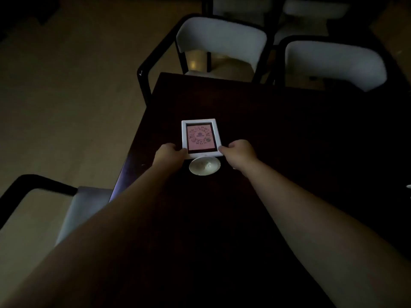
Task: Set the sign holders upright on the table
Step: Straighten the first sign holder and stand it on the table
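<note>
A white-framed sign holder [201,138] with a pink printed card sits near the left side of the dark table [278,121]. Its round white base [204,166] points toward me, and the frame leans back away from me; whether it rests flat on the table I cannot tell. My left hand [170,153] grips the frame's lower left corner. My right hand [239,152] grips the lower right corner. Both forearms stretch out over the table.
The room is very dim. Two white-backed chairs with black frames [222,41] [333,63] stand at the table's far edge. Another chair [73,207] stands at the left, near me. A small pale object [408,186] shows at the right frame edge.
</note>
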`<state>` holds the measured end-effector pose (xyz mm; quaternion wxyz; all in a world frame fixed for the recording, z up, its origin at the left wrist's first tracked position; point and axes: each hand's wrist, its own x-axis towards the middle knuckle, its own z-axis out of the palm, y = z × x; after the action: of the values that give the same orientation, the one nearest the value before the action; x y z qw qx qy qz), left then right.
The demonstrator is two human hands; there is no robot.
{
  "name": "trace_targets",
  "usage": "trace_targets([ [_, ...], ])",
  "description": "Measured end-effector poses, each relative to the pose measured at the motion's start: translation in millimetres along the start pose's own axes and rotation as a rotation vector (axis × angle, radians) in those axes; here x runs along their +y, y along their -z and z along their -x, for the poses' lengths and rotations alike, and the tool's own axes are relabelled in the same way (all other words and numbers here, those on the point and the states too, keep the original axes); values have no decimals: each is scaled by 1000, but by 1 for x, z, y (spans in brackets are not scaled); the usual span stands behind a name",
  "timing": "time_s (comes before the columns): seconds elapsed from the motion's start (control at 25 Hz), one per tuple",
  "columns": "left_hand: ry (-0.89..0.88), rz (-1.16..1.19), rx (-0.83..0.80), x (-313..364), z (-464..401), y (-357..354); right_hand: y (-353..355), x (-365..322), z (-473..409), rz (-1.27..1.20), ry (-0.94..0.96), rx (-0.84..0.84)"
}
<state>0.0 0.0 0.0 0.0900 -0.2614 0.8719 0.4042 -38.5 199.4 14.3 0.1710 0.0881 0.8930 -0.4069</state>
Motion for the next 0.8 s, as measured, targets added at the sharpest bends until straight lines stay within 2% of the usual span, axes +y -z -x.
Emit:
trace_targets([
  [0.16, 10, 145, -29, -1, -4, -7, -10, 5, -4, -252, -167, -66],
  [0.28, 38, 321, -49, 0, 2, -5, -9, 3, 3, -340, -179, -81],
  [0.48, -129, 399, -14, -4, 18, 12, 4, 0, 27, -411, -34, -42],
  [0.8, -362, 375, 136, -21, 53, 34, -1, 6, 63, -321, 174, 76],
])
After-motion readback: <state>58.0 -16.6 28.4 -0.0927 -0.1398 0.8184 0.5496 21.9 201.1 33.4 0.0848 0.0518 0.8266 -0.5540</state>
